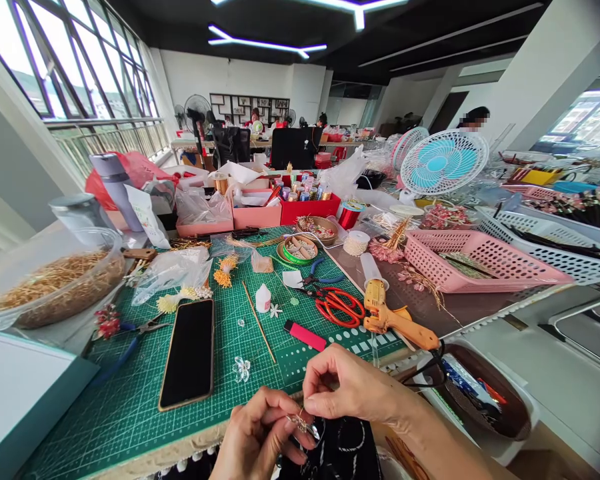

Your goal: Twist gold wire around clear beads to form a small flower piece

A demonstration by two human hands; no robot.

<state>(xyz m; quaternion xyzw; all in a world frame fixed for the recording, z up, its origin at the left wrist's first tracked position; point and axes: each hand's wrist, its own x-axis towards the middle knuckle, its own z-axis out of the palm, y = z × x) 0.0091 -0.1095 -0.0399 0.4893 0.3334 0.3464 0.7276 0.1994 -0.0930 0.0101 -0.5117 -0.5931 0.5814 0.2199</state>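
My left hand and my right hand meet at the near edge of the green cutting mat. Both pinch a tiny clear, silvery ornament between thumb and fingertips; its exact shape is too small to tell. A similar clear flower piece lies on the mat just left of my hands. A black phone lies face up farther left. A red lighter-like stick and a thin wooden stick lie just beyond my hands.
An orange glue gun and orange scissors lie at the mat's right edge. Pink baskets, a small fan, boxes of thread, a bowl of gold strands and blue pliers crowd the table. People sit at far desks.
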